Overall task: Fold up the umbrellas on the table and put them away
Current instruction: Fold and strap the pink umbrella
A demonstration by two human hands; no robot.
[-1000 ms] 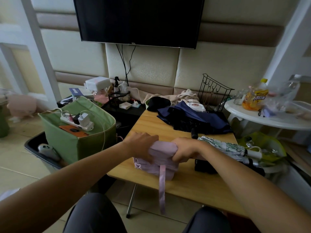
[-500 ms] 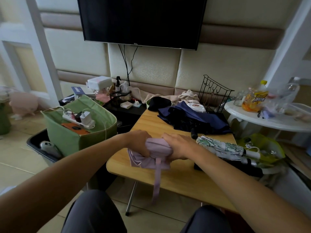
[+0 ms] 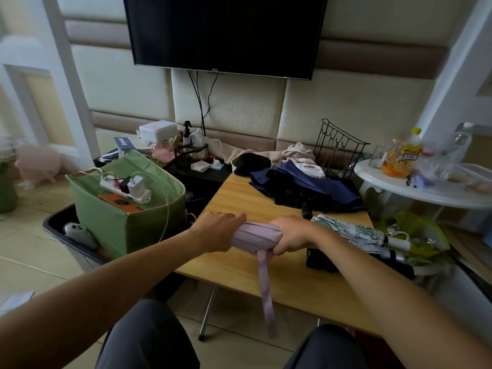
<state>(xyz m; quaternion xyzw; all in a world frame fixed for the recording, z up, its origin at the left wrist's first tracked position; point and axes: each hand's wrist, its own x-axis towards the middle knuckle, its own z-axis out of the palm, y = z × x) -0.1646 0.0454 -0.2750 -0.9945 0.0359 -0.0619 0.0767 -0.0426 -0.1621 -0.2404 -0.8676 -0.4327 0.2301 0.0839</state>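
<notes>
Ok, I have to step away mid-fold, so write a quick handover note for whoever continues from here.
Left hand and right hand both grip the pink umbrella, rolled tight over the wooden table; its strap hangs loose.
Done: pink canopy rolled.
Left: wrap and fasten the strap. The patterned umbrella lies folded at right, a black one beside it; the navy umbrella at the back is still unfolded. Stow all.

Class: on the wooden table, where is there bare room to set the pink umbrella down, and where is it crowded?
Bare wood lies along the near edge of the table, below the hands, and at the far left between the left hand and the navy umbrella. The right side is crowded: the patterned umbrella and a black umbrella lie there.
</notes>
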